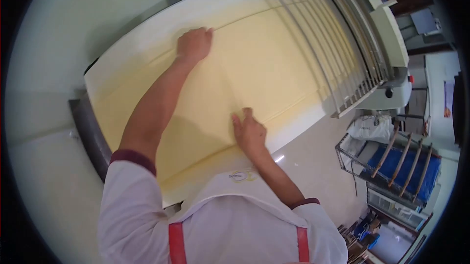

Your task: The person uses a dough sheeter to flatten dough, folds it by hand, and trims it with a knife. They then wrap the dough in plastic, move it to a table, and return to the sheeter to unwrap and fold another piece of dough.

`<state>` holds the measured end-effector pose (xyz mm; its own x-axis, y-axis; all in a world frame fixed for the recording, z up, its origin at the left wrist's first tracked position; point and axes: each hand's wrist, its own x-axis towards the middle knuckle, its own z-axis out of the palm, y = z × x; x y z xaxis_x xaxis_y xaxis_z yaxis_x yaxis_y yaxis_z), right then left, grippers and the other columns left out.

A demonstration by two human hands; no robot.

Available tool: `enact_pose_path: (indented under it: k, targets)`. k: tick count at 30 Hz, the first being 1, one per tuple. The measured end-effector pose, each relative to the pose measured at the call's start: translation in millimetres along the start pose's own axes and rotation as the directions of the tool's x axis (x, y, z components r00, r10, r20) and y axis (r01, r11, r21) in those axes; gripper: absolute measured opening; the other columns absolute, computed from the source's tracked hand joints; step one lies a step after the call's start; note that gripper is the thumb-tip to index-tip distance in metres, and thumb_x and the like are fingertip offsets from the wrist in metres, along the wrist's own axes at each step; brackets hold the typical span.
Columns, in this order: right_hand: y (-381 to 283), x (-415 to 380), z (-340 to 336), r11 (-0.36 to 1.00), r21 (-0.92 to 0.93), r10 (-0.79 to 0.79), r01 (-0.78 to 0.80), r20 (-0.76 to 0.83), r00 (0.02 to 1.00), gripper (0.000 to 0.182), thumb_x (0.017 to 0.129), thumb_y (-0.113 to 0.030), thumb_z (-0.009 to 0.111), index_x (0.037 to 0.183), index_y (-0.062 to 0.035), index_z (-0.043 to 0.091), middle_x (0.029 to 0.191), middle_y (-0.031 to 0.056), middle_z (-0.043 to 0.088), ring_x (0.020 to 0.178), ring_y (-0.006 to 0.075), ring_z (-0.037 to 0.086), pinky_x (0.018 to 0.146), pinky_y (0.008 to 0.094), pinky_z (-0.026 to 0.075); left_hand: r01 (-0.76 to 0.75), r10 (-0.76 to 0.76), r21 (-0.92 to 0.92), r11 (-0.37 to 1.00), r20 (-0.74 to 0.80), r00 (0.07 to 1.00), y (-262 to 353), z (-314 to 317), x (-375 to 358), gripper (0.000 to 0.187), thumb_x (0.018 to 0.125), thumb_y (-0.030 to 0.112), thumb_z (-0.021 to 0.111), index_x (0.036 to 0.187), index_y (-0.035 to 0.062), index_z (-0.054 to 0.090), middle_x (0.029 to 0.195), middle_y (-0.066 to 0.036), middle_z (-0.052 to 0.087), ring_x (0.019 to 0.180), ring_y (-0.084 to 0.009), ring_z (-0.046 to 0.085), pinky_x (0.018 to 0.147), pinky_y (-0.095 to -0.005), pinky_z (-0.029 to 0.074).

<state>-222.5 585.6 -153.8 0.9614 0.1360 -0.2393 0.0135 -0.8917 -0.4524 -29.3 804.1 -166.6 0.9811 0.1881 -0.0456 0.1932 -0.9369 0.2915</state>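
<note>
A wide pale-yellow dough sheet (pixel 274 53) lies along the white belt (pixel 225 0) of a machine. My left hand (pixel 195 44) is closed at the sheet's far edge, its curled fingers hidden from above. Near the close edge my right hand (pixel 250 132) has its fingers curled, with thumb and index finger at the dough. A faint line runs across the sheet between the two hands. What lies under my fingertips cannot be made out exactly.
A metal bar guard (pixel 313 43) covers the belt's right part, beside the machine body (pixel 391 38). A wall (pixel 98 24) borders the far side. At lower right stands a wire rack (pixel 364 158) with a white bag (pixel 374 127) and blue material (pixel 426 178).
</note>
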Motion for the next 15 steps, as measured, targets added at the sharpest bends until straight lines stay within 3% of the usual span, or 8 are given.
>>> enact_pose_path:
  k: [3, 4, 5, 6, 7, 12, 14, 15]
  targets:
    - [3.1, -5.4, -1.3, 0.998, 0.061, -0.014, 0.015, -0.015, 1.000, 0.038, 0.093, -0.030, 0.055, 0.118, -0.0018, 0.047, 0.083, 0.0260, 0.065, 0.076, 0.0445, 0.064, 0.068, 0.0499, 0.051, 0.032, -0.032, -0.037, 0.999, -0.008, 0.999, -1.3, -1.5, -4.6, 0.045, 0.096, 0.044, 0.041, 0.093, 0.0073, 0.066, 0.094, -0.018, 0.068, 0.091, -0.0357, 0.065, 0.080, -0.0494, 0.050]
    - [12.3, -11.3, 3.6, 0.974, 0.174, -0.117, 0.145, -0.160, 0.980, 0.037, 0.091, -0.023, 0.059, 0.118, 0.0003, 0.050, 0.097, 0.0284, 0.064, 0.087, 0.0438, 0.063, 0.072, 0.0489, 0.051, 0.056, -0.057, -0.067, 0.996, -0.002, 0.998, -6.3, -3.7, -5.3, 0.042, 0.095, 0.044, 0.044, 0.092, 0.0083, 0.066, 0.095, -0.017, 0.068, 0.091, -0.0353, 0.065, 0.080, -0.0492, 0.050]
    - [25.6, -14.7, 10.8, 0.940, 0.129, -0.263, 0.315, -0.311, 0.913, 0.035, 0.088, -0.016, 0.062, 0.116, 0.0024, 0.055, 0.101, 0.0268, 0.061, 0.089, 0.0435, 0.061, 0.074, 0.0481, 0.050, -0.013, -0.004, -0.169, 0.986, -0.103, 0.995, -20.9, -2.4, -6.5, 0.039, 0.095, 0.042, 0.045, 0.095, 0.0079, 0.065, 0.096, -0.017, 0.067, 0.091, -0.0351, 0.064, 0.081, -0.0486, 0.050]
    - [24.6, -22.4, 5.1, 0.964, 0.181, -0.149, 0.193, -0.231, 0.962, 0.033, 0.087, -0.012, 0.063, 0.115, 0.0034, 0.057, 0.094, 0.0225, 0.060, 0.081, 0.0397, 0.059, 0.071, 0.0435, 0.051, -0.096, 0.042, -0.257, 0.962, -0.207, 0.977, -37.3, 2.3, -8.5, 0.037, 0.095, 0.040, 0.047, 0.097, 0.0075, 0.064, 0.096, -0.016, 0.067, 0.092, -0.0349, 0.064, 0.081, -0.0479, 0.050]
    - [31.4, -23.1, 7.5, 0.922, 0.181, -0.257, 0.342, -0.374, 0.891, 0.028, 0.085, -0.008, 0.066, 0.110, 0.0035, 0.061, 0.086, 0.0154, 0.059, 0.065, 0.0226, 0.057, 0.059, 0.0306, 0.050, -0.189, 0.082, -0.332, 0.924, -0.310, 0.947, -55.4, 7.5, -11.9, 0.035, 0.094, 0.038, 0.048, 0.100, 0.0072, 0.063, 0.097, -0.016, 0.067, 0.092, -0.0347, 0.064, 0.082, -0.0473, 0.049]
    - [32.1, -33.6, 13.6, 0.953, 0.264, -0.049, 0.148, -0.346, 0.937, 0.027, 0.082, -0.011, 0.071, 0.103, 0.0045, 0.065, 0.081, 0.0128, 0.058, 0.064, 0.0203, 0.055, 0.057, 0.0316, 0.046, 0.032, -0.051, -0.072, 0.997, -0.278, 0.959, -265.6, -18.6, -101.3, 0.045, 0.094, 0.041, 0.048, 0.121, 0.0057, 0.055, 0.122, -0.015, 0.060, 0.119, -0.0335, 0.052, 0.101, -0.0453, 0.039]
    - [30.6, -33.6, 19.4, 0.953, 0.280, -0.004, 0.113, -0.363, 0.932, 0.026, 0.082, -0.012, 0.071, 0.102, 0.0042, 0.065, 0.078, 0.0112, 0.057, 0.062, 0.0187, 0.054, 0.057, 0.0312, 0.045, 0.153, -0.099, 0.246, 0.957, -0.219, 0.971, -299.6, -45.3, -174.9, 0.052, 0.097, 0.041, 0.042, 0.135, 0.0051, 0.043, 0.139, -0.017, 0.047, 0.132, -0.0346, 0.039, 0.109, -0.0479, 0.030]
    - [30.7, -32.9, 20.8, 0.952, 0.286, 0.002, 0.113, -0.373, 0.928, 0.026, 0.083, -0.012, 0.071, 0.102, 0.0039, 0.065, 0.077, 0.0106, 0.056, 0.061, 0.0183, 0.054, 0.056, 0.0310, 0.045, 0.178, -0.125, 0.207, 0.962, -0.244, 0.962, -304.4, -45.2, -188.5, 0.054, 0.097, 0.041, 0.040, 0.138, 0.0042, 0.039, 0.142, -0.017, 0.041, 0.135, -0.0348, 0.034, 0.110, -0.0489, 0.027]
